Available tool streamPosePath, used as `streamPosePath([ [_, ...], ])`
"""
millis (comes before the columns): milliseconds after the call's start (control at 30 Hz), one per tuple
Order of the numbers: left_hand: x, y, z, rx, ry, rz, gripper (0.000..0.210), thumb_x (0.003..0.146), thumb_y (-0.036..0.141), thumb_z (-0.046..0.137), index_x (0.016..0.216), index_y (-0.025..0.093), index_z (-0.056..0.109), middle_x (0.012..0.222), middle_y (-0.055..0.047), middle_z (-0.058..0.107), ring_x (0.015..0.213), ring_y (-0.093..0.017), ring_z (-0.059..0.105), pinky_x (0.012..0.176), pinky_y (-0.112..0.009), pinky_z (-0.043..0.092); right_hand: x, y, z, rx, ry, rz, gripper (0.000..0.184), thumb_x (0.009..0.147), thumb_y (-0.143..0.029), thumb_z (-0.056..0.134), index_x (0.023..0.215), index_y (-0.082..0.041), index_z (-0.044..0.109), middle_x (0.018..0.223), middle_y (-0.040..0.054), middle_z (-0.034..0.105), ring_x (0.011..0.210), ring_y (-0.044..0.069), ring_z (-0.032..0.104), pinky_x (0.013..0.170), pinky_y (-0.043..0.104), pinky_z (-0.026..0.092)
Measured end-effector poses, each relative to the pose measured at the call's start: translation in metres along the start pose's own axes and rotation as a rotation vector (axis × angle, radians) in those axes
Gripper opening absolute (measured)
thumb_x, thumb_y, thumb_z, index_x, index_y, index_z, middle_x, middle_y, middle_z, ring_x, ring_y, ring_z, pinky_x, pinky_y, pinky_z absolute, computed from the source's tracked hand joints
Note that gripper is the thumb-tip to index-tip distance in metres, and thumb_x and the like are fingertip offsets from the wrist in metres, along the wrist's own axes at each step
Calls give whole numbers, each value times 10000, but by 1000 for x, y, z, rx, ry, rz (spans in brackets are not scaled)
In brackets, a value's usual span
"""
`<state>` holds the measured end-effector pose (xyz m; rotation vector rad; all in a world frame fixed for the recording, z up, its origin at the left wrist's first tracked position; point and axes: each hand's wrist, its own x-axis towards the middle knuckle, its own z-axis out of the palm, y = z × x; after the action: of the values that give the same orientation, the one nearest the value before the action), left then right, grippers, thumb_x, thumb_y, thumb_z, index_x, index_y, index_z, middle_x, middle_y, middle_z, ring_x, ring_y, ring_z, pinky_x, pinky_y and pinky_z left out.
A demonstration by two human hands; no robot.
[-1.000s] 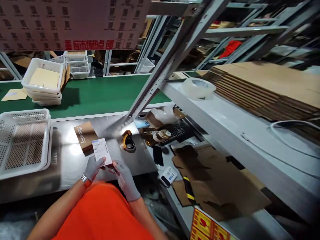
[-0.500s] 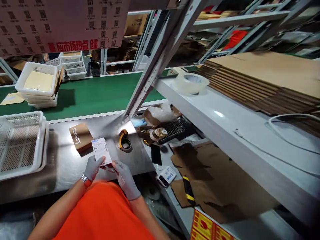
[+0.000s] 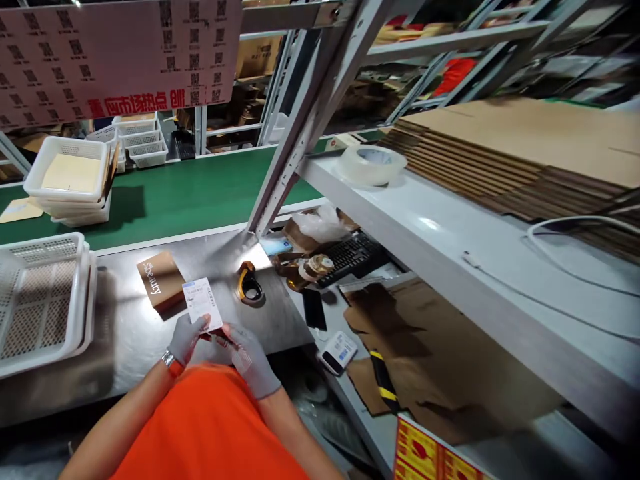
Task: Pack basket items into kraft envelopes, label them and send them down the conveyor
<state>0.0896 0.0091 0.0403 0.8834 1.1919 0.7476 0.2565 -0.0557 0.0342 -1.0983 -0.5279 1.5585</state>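
pinching a small white label card (image 3: 201, 302) by its lower edge, the gloved left hand (image 3: 184, 337) and right hand (image 3: 247, 357) hold it just above the steel desk (image 3: 125, 337), fingers closed on it from both sides. it looks light, thin and bendy, likely to flex or crease, so an edge grip near the corners suits it. a brown box (image 3: 157, 283) lies just behind.

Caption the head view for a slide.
Both gloved hands, left and right, hold a white label over a steel bench beside a brown box.
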Motion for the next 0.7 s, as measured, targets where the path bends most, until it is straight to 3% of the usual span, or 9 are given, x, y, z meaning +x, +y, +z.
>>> streamPosePath([
  [100,1,-2,-1,21,-19,-5,692,678,781,936,1026,188,859,1148,-231,899,977,-399,864,802,-475,704,2,5,-1,46,18,54,571,671,-755,1052,922,-257,931,1047,94,908,1021,282,780,1001,435,609],
  [167,1,-4,-1,114,-20,-7,653,774,722,892,1098,157,848,1156,-223,894,996,-394,856,855,-494,702,4,9,-1,49,26,46,565,646,-760,1055,864,-258,914,986,82,885,981,274,749,968,424,597],
  [267,-1,-4,-1,394,118,65,509,890,443,863,1300,147,809,1364,-236,847,1231,-409,821,1078,-540,659,8,12,-3,23,65,-7,557,633,-759,1055,807,-262,874,912,62,839,920,263,701,920,416,583],
  [333,-4,-3,1,541,218,205,563,865,300,878,1400,154,786,1537,-258,765,1427,-425,742,1231,-563,585,9,14,-4,-27,112,-73,554,666,-767,1034,759,-261,828,839,38,784,860,243,655,868,403,561],
  [367,-5,-3,2,581,212,294,554,865,279,879,1399,156,796,1576,-260,739,1482,-425,708,1276,-566,555,10,14,-5,-63,130,-111,556,703,-774,1009,740,-259,804,808,27,753,838,235,633,846,398,546],
  [467,-9,0,5,613,-21,498,263,963,338,802,1159,183,881,1384,-225,828,1340,-382,773,1209,-528,593,9,16,-10,-168,142,-204,555,812,-776,930,727,-247,788,832,34,746,875,238,635,874,402,531],
  [533,-10,1,8,599,-154,517,222,1008,349,722,1009,201,888,1164,-179,873,1129,-335,819,1067,-484,637,7,17,-13,-222,141,-228,536,846,-761,900,761,-237,822,904,52,783,943,249,668,931,405,536],
  [700,-6,7,15,593,-179,377,222,938,316,680,872,206,861,950,-113,870,940,-291,796,929,-419,624,-1,18,-19,-278,160,-230,478,842,-677,886,705,-232,779,820,21,718,855,211,619,845,364,520],
])
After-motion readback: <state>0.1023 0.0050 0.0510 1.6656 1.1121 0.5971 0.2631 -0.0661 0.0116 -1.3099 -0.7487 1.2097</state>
